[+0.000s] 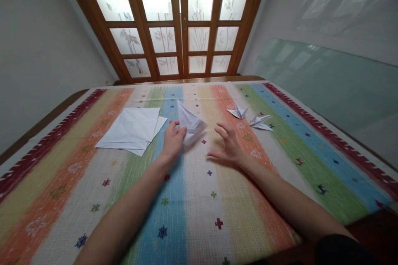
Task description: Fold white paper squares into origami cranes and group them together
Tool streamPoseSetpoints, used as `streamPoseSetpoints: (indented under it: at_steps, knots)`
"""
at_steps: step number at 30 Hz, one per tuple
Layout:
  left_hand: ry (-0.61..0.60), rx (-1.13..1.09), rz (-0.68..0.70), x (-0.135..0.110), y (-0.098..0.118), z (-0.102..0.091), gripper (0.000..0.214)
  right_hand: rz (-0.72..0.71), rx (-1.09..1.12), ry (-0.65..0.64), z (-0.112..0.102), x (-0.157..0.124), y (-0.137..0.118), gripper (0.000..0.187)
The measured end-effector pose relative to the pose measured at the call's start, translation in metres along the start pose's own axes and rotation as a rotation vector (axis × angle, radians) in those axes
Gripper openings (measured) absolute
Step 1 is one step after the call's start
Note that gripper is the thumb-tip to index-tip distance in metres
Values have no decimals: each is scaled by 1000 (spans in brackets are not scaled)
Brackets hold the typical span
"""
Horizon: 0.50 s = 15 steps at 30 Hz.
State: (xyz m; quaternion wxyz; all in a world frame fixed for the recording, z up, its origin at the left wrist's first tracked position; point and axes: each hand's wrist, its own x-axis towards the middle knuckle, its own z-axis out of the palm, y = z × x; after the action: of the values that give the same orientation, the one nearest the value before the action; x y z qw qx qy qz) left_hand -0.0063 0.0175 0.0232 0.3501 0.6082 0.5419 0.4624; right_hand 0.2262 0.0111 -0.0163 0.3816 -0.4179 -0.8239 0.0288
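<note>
My left hand pinches the near edge of a partly folded white paper, which lifts off the striped tablecloth. My right hand hovers just to the right of that paper, fingers spread and curved, holding nothing. Both forearms reach in from the near edge.
A small stack of flat white paper sheets lies left of my left hand. Two folded paper cranes sit to the right, beyond my right hand. A wooden glass-paned door stands behind the table; a glass panel leans along the right wall.
</note>
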Motion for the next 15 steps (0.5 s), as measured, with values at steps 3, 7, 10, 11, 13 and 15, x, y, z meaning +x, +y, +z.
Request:
streamPoseSetpoints:
  at_steps: [3, 7, 10, 11, 13, 15]
  knots:
    - [26, -314, -127, 2, -3, 6, 21, -82, -114, -151, -1, -3, -10, 39]
    - [31, -140, -225, 0, -14, 10, 24, -124, -173, -226, -4, 0, -14, 33]
    - [5, 339, -115, -3, -20, 5, 30, -243, -99, -331, -5, 4, -8, 30]
    - [7, 513, -36, -5, -20, 3, 27, -263, -69, -369, -4, 4, -6, 29]
    - [48, 782, 135, -7, -22, -2, 22, -246, -24, -419, -3, 5, -3, 27]
    - [28, 927, 305, -7, -25, -6, 36, -190, 14, -430, -1, 6, -2, 25]
